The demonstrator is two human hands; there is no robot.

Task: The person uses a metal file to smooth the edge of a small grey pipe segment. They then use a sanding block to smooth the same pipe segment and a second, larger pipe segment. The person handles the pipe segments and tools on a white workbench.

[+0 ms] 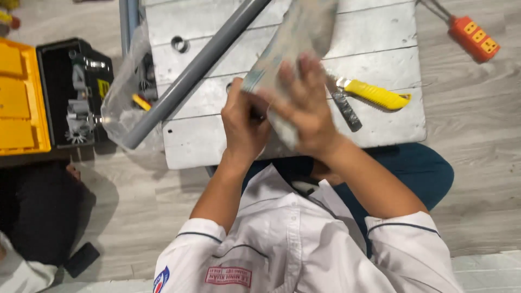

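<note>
**Over the desk: both hands on a cloth**

At centre, left hand (244, 127) grips the grey cloth (296, 40); right hand (304, 111) presses flat on it, fingers spread. Grey pipe (195, 70) at 10 o'clock, yellow utility knife (374, 95) at 3 on desk (380, 49).

You've got a pale metal bench top (380, 32) mid-frame: grey pipe (195, 70) crossing diagonally, yellow utility knife (377, 95) right of centre. Wood-look floor (477, 163) carries an open toolbox (54, 97) at left, orange power strip (473, 38) upper right.
</note>
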